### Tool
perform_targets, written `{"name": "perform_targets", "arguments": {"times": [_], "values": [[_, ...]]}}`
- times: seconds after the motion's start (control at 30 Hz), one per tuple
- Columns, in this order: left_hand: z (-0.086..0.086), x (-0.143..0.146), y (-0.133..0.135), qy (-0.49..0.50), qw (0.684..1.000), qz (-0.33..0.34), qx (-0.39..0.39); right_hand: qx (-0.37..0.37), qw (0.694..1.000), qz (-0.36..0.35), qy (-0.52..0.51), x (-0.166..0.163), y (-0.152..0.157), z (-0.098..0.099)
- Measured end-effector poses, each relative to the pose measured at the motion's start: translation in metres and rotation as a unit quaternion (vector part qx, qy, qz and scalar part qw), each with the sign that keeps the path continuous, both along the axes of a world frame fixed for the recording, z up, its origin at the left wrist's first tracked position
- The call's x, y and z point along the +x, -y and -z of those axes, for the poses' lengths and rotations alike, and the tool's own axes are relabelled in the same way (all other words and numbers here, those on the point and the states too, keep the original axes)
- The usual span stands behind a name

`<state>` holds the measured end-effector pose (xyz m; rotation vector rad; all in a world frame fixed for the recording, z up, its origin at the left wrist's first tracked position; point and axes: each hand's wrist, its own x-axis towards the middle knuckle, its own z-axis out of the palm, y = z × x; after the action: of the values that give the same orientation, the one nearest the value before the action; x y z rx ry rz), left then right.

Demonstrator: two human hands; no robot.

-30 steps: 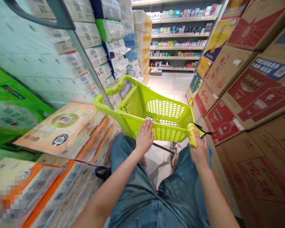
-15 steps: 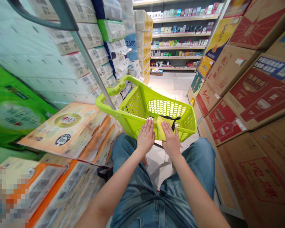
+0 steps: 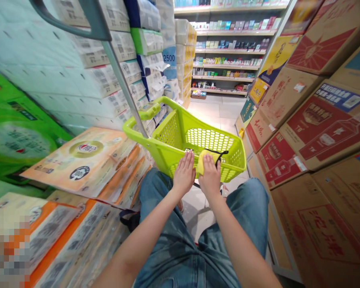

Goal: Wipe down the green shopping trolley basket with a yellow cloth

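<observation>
A lime-green shopping basket (image 3: 174, 132) on wheels stands in the aisle just in front of my knees, its grey pull handle (image 3: 114, 56) rising to the upper left. My left hand (image 3: 184, 174) lies flat on the basket's near wall, fingers stretched out. My right hand (image 3: 210, 176) presses a yellow cloth (image 3: 201, 160) with a black strap against the same wall, right beside the left hand. Both forearms reach out over my jeans.
Stacked packs of tissue paper (image 3: 87, 160) line the left side, taller white packs (image 3: 114, 48) behind. Brown and red cartons (image 3: 318, 120) wall the right. The tiled aisle (image 3: 219, 110) runs ahead to shelves (image 3: 228, 60) of small goods.
My right hand has carried the yellow cloth from the basket's right corner leftward along the near wall, ending beside my left hand. The left hand has stayed in place.
</observation>
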<state>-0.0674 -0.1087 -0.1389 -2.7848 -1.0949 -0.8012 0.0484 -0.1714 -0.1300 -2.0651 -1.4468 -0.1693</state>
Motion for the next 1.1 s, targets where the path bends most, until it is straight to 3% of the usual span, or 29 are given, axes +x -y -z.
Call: {"name": "perform_targets", "arguments": {"times": [0.07, 0.17, 0.4, 0.5, 0.63, 0.77, 0.87, 0.97, 1.1], "values": [[-0.003, -0.002, 0.000, -0.008, 1.000, 0.007, 0.001, -0.005, 0.999, -0.031, -0.005, -0.016, -0.010, -0.006], [-0.005, -0.004, 0.000, -0.016, 1.000, 0.009, 0.008, -0.010, 0.999, -0.047, 0.008, -0.009, 0.002, -0.005], [-0.003, -0.002, 0.001, -0.029, 0.999, -0.006, 0.015, 0.001, 0.999, 0.042, -0.006, 0.085, 0.082, 0.029], [-0.003, -0.002, 0.001, -0.034, 0.999, -0.007, 0.016, 0.008, 0.993, 0.106, -0.043, 0.106, 0.092, 0.035], [-0.005, -0.003, 0.001, -0.042, 0.999, -0.006, 0.015, -0.019, 0.987, 0.160, -0.018, 0.078, 0.061, 0.020], [-0.006, -0.003, 0.001, -0.047, 0.999, -0.010, 0.015, -0.050, 0.997, 0.060, 0.016, 0.020, 0.013, -0.004], [-0.007, -0.004, 0.000, -0.049, 0.999, -0.003, 0.015, -0.041, 0.999, 0.003, -0.001, -0.005, -0.006, -0.014], [-0.006, -0.005, -0.001, -0.051, 0.998, 0.000, 0.024, -0.037, 0.999, -0.019, 0.002, -0.003, 0.002, -0.011], [-0.003, -0.004, -0.001, -0.053, 0.998, -0.010, 0.033, -0.032, 0.999, -0.010, 0.022, 0.033, 0.040, 0.006]]}}
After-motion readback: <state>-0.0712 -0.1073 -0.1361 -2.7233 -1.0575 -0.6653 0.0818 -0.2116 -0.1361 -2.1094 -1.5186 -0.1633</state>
